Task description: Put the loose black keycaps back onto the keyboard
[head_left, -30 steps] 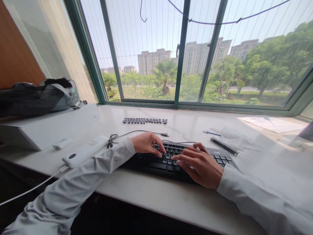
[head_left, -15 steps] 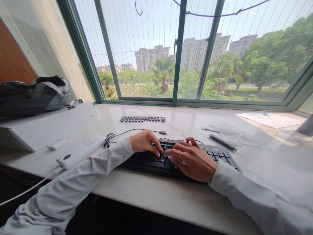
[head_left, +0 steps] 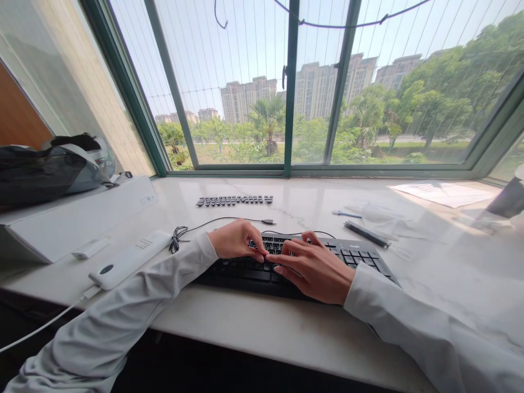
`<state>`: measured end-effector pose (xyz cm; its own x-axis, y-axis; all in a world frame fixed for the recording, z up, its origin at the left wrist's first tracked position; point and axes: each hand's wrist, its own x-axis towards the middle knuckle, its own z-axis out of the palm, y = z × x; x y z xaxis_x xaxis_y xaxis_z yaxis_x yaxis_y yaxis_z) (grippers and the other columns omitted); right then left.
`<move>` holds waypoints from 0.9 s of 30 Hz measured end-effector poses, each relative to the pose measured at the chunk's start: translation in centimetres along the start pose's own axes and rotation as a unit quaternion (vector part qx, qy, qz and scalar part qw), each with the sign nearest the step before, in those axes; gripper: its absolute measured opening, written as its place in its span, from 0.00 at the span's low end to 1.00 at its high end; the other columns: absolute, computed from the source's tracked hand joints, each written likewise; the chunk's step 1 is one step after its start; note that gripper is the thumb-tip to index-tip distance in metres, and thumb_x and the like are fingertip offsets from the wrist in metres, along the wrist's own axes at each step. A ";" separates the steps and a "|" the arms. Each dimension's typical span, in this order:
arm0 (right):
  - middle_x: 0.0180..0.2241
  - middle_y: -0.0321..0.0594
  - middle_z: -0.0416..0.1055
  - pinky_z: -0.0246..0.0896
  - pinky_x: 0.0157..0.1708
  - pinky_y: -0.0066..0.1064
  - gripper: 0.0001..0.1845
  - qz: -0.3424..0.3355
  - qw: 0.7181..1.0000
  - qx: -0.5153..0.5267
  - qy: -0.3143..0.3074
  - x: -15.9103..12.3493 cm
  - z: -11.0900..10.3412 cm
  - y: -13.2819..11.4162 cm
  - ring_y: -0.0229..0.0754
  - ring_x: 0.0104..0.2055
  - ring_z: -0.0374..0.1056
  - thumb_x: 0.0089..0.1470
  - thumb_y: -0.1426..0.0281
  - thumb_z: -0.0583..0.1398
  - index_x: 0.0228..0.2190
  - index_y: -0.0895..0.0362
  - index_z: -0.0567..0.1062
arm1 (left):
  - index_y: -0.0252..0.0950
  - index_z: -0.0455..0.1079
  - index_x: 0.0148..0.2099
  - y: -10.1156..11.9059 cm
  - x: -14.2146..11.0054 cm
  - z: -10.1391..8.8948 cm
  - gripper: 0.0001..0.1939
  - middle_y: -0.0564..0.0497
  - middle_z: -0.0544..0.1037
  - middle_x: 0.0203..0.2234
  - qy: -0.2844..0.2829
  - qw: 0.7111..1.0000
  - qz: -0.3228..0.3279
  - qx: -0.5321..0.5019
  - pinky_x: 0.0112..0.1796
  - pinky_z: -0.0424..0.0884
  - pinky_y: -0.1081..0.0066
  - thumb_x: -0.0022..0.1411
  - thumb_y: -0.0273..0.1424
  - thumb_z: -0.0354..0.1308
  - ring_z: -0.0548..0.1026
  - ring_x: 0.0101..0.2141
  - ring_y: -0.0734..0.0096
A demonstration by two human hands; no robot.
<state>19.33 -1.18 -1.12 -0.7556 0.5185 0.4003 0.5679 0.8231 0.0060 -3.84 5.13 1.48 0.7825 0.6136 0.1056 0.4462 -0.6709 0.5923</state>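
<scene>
On the desk (head_left: 286,322) nr the window (head_left: 290,109), we've got the black keyboard (head_left: 245,274) under both hands, L hand (head_left: 235,240) w/ thumb & index tips together (can't tell if on anything), R hand (head_left: 317,266) w/ fingers apart, loose keys (head_left: 234,201) lined up behind.

We have the keyboard (head_left: 362,259) near the counter's (head_left: 229,316) front edge, our left hand (head_left: 232,240) and right hand (head_left: 317,270) over it. Keycaps (head_left: 234,201) lie in rows behind, toward the back edge. Leftward we see a bundled cable (head_left: 176,239), a device (head_left: 131,259), then a box (head_left: 85,221) bearing a bag (head_left: 49,172). A sheet (head_left: 444,192) lies near the far right corner.
</scene>
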 end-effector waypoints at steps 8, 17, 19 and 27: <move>0.31 0.37 0.69 0.43 0.44 0.36 0.16 0.009 1.000 0.005 -0.003 0.2 -0.2 -0.3 0.37 0.35 0.64 0.65 0.64 0.49 0.44 0.49 0.76 | 0.38 0.81 0.33 1.0 0.2 0.3 0.07 0.51 0.81 0.26 0.001 0.999 -0.039 0.032 0.29 0.67 0.77 0.48 0.29 0.68 0.74 0.27 0.74; 0.32 0.36 0.69 0.42 0.45 0.37 0.16 0.008 1.000 0.000 0.000 0.2 0.0 -0.2 0.36 0.35 0.63 0.66 0.64 0.50 0.43 0.49 0.76 | 0.37 0.81 0.34 -0.2 0.6 0.5 0.10 0.52 0.81 0.26 -0.009 0.996 -0.086 -0.038 0.31 0.69 0.77 0.46 0.32 0.69 0.76 0.28 0.72; 0.31 0.37 0.69 0.42 0.45 0.37 0.16 0.006 1.000 -0.003 -0.004 0.2 0.0 -0.2 0.37 0.35 0.64 0.66 0.64 0.49 0.42 0.50 0.76 | 0.38 0.81 0.33 -0.2 0.6 0.6 0.09 0.52 0.81 0.26 -0.009 0.996 -0.081 -0.031 0.31 0.69 0.77 0.46 0.31 0.69 0.76 0.28 0.73; 0.31 0.37 0.69 0.44 0.45 0.37 0.16 0.002 1.000 -0.013 0.010 0.1 -0.1 0.1 0.37 0.35 0.64 0.65 0.64 0.49 0.45 0.49 0.75 | 0.37 0.81 0.36 -0.7 0.4 -0.3 0.12 0.51 0.82 0.27 -0.003 0.994 -0.092 -0.055 0.30 0.68 0.76 0.47 0.36 0.68 0.76 0.29 0.72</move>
<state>19.36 -1.12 -0.97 -0.7470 0.5159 0.4193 0.5789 0.8149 0.0287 -3.97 6.03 1.38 0.6949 0.7189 -0.0166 0.5319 -0.4983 0.6847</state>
